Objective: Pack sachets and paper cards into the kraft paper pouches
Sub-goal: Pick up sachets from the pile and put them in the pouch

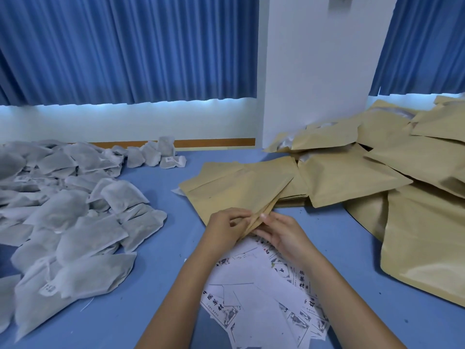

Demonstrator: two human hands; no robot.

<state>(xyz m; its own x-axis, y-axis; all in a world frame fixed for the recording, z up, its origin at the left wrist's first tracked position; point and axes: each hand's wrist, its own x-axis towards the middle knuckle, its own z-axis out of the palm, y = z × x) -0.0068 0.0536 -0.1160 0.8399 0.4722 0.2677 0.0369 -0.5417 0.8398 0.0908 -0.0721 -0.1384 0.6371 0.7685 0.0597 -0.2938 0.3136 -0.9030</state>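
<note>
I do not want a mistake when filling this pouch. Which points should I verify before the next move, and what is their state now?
1. Both hands hold the pouch: left hand and right hand pinch the near end of the kraft pouch. Ok.
2. Pouch mouth opened: layers look barely parted. Not ok.
3. Sachets within view: the sachet pile lies on the left. Ok.
4. Cards within view: the paper cards lie under the hands. Ok.
5. One hand free to pick: both are busy. Not ok.
6. Pouch empty inside: cannot tell.
</note>
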